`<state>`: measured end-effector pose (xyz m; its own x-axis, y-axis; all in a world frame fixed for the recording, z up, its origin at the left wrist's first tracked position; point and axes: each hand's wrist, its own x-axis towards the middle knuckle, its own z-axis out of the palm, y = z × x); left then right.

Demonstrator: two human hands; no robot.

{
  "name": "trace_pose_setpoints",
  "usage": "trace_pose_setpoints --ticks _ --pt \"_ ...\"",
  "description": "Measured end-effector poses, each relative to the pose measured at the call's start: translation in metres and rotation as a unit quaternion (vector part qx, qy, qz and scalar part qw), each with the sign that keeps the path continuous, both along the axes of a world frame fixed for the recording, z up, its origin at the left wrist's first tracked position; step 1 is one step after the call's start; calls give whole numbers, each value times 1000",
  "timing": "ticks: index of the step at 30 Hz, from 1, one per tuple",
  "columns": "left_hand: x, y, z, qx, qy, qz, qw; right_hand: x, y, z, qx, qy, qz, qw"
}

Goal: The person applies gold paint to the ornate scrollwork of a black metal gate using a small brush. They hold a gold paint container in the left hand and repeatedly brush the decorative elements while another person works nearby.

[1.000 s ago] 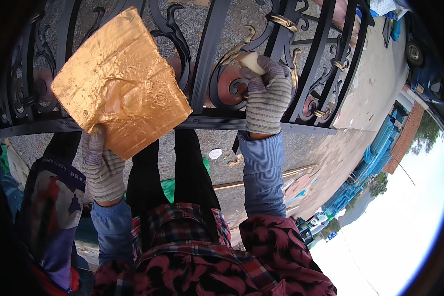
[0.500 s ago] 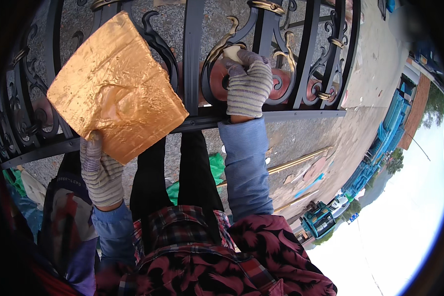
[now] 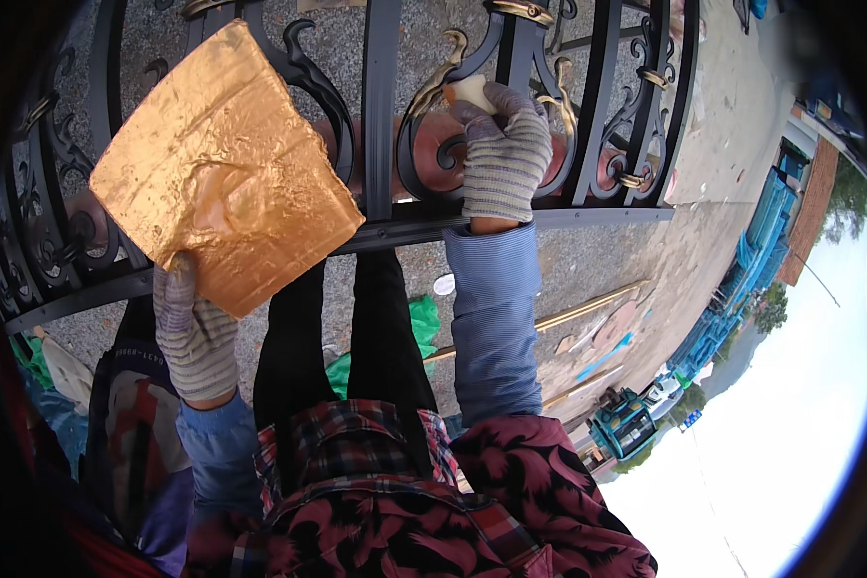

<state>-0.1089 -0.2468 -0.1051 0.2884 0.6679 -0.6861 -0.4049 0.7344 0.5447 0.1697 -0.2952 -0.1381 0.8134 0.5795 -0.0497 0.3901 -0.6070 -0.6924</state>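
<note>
A striped knit glove covers my left hand (image 3: 195,323), which is closed on the lower edge of a gold-coated square board (image 3: 226,178). Wet-looking gold paint with a rough smear covers the board. My right hand (image 3: 507,154), gloved alike, pinches a small cream sponge (image 3: 472,92) with an orange-gold patch on its left end. That hand is over the black metal railing (image 3: 379,116), among its curled scrolls. Just left of the sponge, a leaf-shaped scroll tip (image 3: 443,72) is coloured gold. Whether the sponge touches the metal, I cannot tell.
Gold collars (image 3: 522,12) band some of the bars. Under the railing are reddish round pieces (image 3: 435,154). A green plastic sheet (image 3: 422,328) and long thin strips (image 3: 588,308) lie on the ground. Beside my left arm is a purple-and-dark bag-like item (image 3: 140,433). Blue machinery (image 3: 626,424) stands farther off.
My right hand has moved a little to the right with the sponge, and more of the sponge now shows, including its orange-gold end. The board and my left hand have hardly shifted.
</note>
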Motion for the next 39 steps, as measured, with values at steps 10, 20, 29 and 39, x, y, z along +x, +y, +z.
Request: trace_pose_setpoints --ticks 10,20,29,39 --pt "-6 -3 0 -20 11 7 1000 2 -2 0 -61 -77 153 983" --pt "-4 -5 0 -20 -5 12 1000 2 -8 8 -152 -94 212 961" --pt "18 -13 6 -16 -13 26 999 10 -7 4 -124 -148 250 949" --pt "37 -27 -4 -60 -59 13 996 24 -14 40 -78 32 59 995"
